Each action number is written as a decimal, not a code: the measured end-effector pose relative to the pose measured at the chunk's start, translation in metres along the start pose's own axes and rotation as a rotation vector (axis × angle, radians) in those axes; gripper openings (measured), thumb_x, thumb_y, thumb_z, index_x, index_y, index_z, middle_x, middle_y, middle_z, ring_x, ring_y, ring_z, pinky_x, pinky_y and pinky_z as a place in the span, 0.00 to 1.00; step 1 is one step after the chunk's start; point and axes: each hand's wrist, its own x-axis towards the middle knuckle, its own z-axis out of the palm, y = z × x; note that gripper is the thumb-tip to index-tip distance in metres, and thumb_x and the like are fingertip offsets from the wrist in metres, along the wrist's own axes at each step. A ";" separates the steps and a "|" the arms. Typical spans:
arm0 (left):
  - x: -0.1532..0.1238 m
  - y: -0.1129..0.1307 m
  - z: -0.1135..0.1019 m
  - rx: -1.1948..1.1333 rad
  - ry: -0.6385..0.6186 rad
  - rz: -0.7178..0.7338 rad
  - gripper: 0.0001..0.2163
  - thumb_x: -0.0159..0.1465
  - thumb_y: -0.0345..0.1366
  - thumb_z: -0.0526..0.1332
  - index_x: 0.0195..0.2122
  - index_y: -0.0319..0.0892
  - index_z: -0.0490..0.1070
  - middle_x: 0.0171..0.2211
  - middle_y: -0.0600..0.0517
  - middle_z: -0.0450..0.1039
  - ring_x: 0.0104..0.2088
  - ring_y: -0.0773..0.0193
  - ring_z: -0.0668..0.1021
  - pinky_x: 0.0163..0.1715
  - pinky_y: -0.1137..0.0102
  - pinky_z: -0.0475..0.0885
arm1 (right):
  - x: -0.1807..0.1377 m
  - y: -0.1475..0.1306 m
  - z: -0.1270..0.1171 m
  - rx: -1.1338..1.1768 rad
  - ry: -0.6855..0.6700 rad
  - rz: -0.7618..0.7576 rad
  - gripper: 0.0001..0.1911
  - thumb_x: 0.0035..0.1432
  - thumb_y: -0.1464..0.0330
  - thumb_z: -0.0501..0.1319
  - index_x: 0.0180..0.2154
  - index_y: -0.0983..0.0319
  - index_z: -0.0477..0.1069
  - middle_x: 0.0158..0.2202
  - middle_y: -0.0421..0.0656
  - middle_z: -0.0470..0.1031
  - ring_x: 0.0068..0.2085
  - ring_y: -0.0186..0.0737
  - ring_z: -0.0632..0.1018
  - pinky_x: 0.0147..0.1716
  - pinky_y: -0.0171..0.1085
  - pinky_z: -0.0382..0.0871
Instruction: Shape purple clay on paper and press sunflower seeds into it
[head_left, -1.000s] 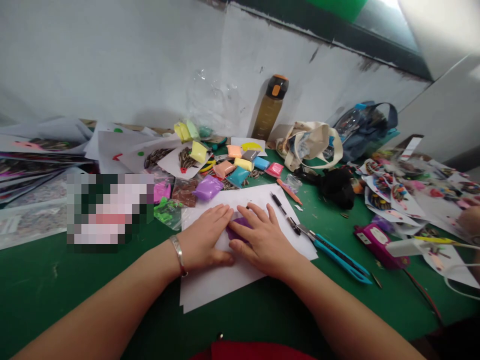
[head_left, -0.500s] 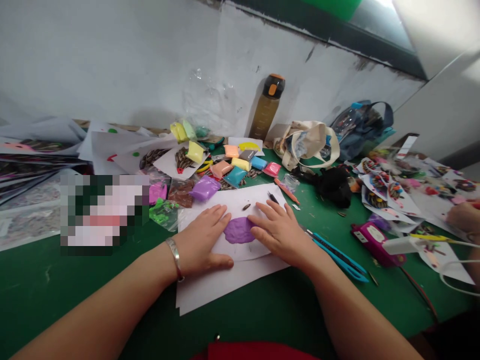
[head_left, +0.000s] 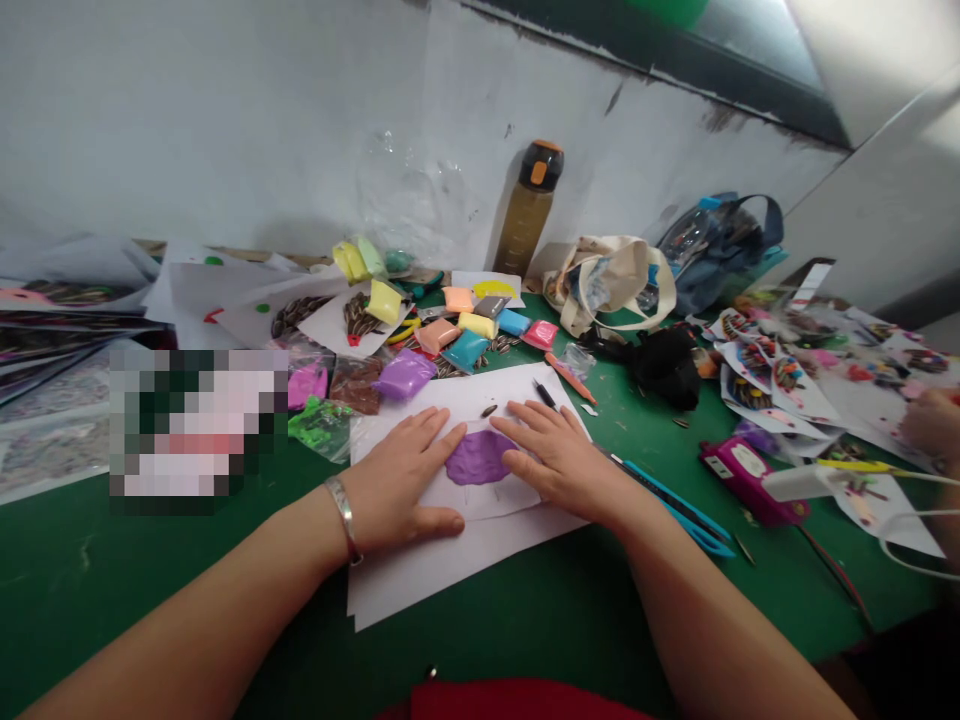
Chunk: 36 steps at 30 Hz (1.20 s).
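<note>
A flattened patch of purple modelling clay (head_left: 477, 459) lies on a white paper sheet (head_left: 420, 585) in front of me. My left hand (head_left: 409, 478) rests on the paper with its fingers apart, the index fingertip at the clay's left edge. From the other side, my right hand (head_left: 559, 455) lies spread, its fingertips touching the clay's right edge. Faint pencil lines show just below the clay. One sunflower seed (head_left: 489, 410) lies on the paper above it, and a black pen (head_left: 544, 394) is near my right fingers.
Packets of coloured clay (head_left: 465, 351) and seeds crowd the table behind the paper. A brown bottle (head_left: 529, 210) stands by the wall. To the right are a blue cutter (head_left: 679, 510), a magenta device (head_left: 750, 480), a cloth bag (head_left: 607, 285) and another person's hand (head_left: 930, 425).
Both hands keep nearly the same pose on the paper and clay. The whole view has shifted slightly, so things appear a little further left.
</note>
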 end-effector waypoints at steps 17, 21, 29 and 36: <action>-0.001 -0.002 0.003 0.076 0.022 0.019 0.43 0.54 0.59 0.61 0.65 0.39 0.52 0.67 0.36 0.45 0.66 0.43 0.50 0.62 0.52 0.51 | -0.004 -0.003 -0.004 -0.076 -0.006 -0.002 0.26 0.64 0.49 0.45 0.62 0.44 0.56 0.67 0.42 0.53 0.65 0.54 0.54 0.59 0.65 0.42; 0.000 -0.003 0.003 0.069 0.026 0.021 0.43 0.54 0.59 0.61 0.65 0.40 0.52 0.67 0.36 0.45 0.66 0.43 0.50 0.62 0.52 0.51 | -0.005 -0.002 -0.005 -0.072 0.005 -0.005 0.27 0.64 0.49 0.46 0.62 0.44 0.55 0.67 0.43 0.50 0.65 0.54 0.54 0.60 0.64 0.42; 0.000 -0.002 0.002 0.050 0.010 0.009 0.43 0.54 0.58 0.61 0.65 0.39 0.52 0.67 0.35 0.43 0.66 0.43 0.49 0.62 0.51 0.50 | -0.004 -0.004 -0.003 -0.121 -0.015 -0.020 0.25 0.64 0.50 0.48 0.60 0.45 0.60 0.66 0.43 0.54 0.65 0.56 0.56 0.59 0.66 0.43; -0.001 -0.001 0.002 0.057 0.014 0.009 0.43 0.54 0.58 0.61 0.66 0.39 0.51 0.67 0.36 0.44 0.66 0.43 0.49 0.62 0.52 0.50 | -0.011 0.007 -0.013 -0.015 -0.018 -0.025 0.27 0.64 0.49 0.45 0.61 0.47 0.59 0.65 0.45 0.55 0.64 0.51 0.57 0.60 0.61 0.47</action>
